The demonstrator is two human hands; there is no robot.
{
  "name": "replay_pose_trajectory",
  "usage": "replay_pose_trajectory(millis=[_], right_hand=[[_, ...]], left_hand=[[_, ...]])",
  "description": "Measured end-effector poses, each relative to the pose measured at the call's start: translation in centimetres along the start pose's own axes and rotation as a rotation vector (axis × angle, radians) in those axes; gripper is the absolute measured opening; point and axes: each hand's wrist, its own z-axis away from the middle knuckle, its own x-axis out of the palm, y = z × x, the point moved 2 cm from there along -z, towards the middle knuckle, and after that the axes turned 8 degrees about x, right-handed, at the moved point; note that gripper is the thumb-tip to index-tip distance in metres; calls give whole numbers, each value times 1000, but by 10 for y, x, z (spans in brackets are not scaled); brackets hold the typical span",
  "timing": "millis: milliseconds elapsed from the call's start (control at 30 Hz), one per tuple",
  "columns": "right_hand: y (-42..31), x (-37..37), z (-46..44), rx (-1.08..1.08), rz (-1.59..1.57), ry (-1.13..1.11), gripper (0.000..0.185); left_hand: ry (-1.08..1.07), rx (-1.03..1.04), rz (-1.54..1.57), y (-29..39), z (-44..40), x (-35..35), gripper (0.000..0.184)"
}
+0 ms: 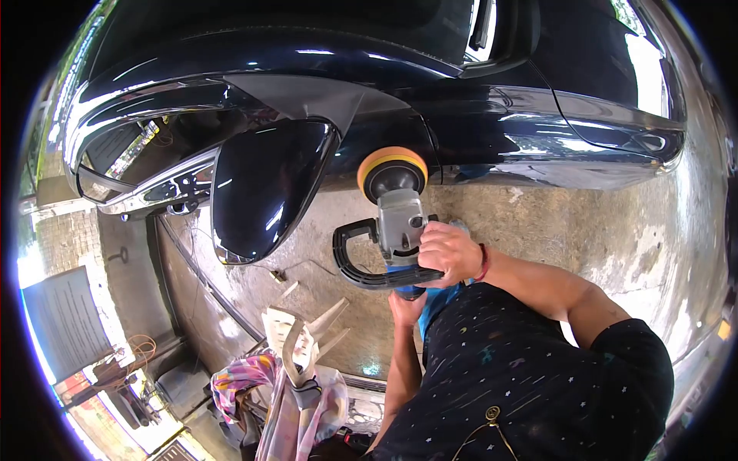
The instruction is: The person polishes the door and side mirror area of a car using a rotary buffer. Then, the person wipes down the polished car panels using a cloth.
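Well, taking the car's side mirror (273, 190) as my marker, the polisher (401, 219) is just to its right, with the person's two hands near each other on the tool's lower part. The right hand (448, 250) is curled round the near end of the black loop handle (355, 265), a red band (483, 263) at its wrist. The left hand (406, 309), lower down, is wrapped round the rear of the blue body (406, 281). Both are closed on the tool; the fingers underneath are hidden.

Beyond the hands, at the tool's far end, the orange and yellow pad (392, 174) meets the dark side of the car (492, 115), right of the mirror; how hard it presses, I can't tell. Below the mirror, on the concrete floor side, a colourful cloth (250, 375) lies near a pale slatted object (286, 330).
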Motion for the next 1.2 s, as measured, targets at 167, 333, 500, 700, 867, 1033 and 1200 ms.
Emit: replay_pose_trajectory(millis=[167, 333, 500, 700, 867, 1033, 1200], right_hand=[[-6, 39, -40, -42, 35, -41, 41], [-11, 72, -71, -50, 75, -67, 42], [-15, 103, -95, -29, 92, -94, 38], [-16, 130, -118, -16, 46, -94, 37], [-18, 137, -127, -15, 36, -78, 38], [-17, 127, -113, 1, 38, -102, 38], [-15, 88, -70, -2, 81, -43, 38]], left_hand=[[-35, -52, 50, -30, -10, -20, 32], [32, -145, 219, -34, -19, -37, 25], [73, -121, 246, -34, -29, -60, 23], [81, -68, 219, -64, -41, -78, 34], [86, -43, 212, -112, -45, -77, 39], [12, -54, 142, -84, -41, -78, 43], [10, -86, 87, -56, -21, -57, 31]])
